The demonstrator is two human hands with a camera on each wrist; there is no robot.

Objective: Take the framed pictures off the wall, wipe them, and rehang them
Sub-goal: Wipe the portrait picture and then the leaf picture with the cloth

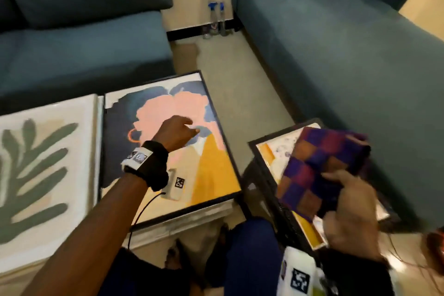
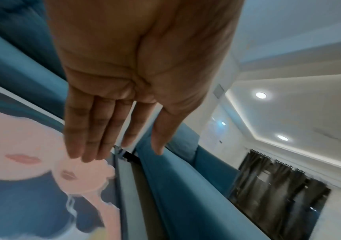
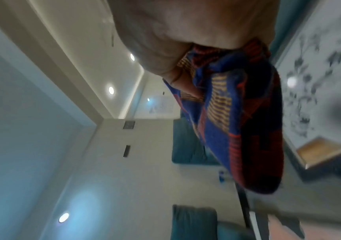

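Head view: the left hand (image 1: 176, 131) hangs empty over a black-framed pink, blue and yellow picture (image 1: 211, 170) lying flat. The right hand (image 1: 348, 211) grips a folded purple-and-orange checked cloth (image 1: 319, 166) above a second black-framed picture (image 1: 271, 151).
Left wrist view: straight fingers (image 2: 87, 129) lie side by side; contact with the picture is unclear.
Right wrist view: the thumb clamps the cloth.

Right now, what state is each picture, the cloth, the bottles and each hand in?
pink-and-yellow picture, off the wall, flat, face up
leaf picture, flat, face up beside it
left hand, grip empty, fingers straight, over the pink-and-yellow picture
right hand, grip curled round the checked cloth
checked cloth, folded, gripped by the right hand
third picture, tilted, partly hidden by the checked cloth
spray bottles, upright on the floor
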